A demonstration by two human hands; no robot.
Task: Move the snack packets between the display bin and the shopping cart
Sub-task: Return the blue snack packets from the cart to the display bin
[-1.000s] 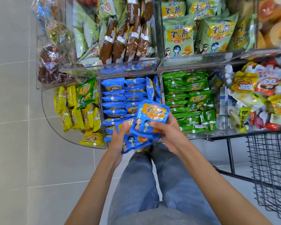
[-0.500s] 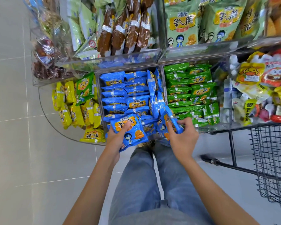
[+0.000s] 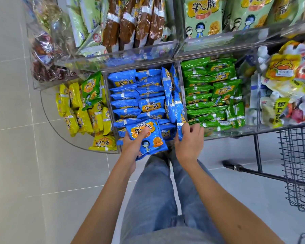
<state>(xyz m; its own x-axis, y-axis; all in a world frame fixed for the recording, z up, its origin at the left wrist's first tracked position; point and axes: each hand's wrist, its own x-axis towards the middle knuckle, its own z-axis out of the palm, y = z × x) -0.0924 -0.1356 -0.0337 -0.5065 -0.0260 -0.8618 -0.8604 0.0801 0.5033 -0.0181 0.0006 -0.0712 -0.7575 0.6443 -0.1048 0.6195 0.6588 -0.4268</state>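
my left hand (image 3: 130, 147) grips a blue packet (image 3: 148, 136), thumb on top, at the front edge of the bin (image 3: 105, 88), long axis running toward me. my right hand (image 3: 188, 143) pinches an upright packet (image 3: 180, 124) in the right front corner. the cart (image 3: 296, 164) lies well off to my right, so i judge the right hand nearer.

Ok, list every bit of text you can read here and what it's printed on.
"掌心脆": large green bag, upper shelf.
"開記 掌心脆": flat blue packet in the bin.
"掌心脆", partly under the thumb: held blue packet in the left hand.
"掌心脆": green packet.
Unreadable: upright blue packet gripped by the right hand, seen edge-on; duck pouch label, too small.
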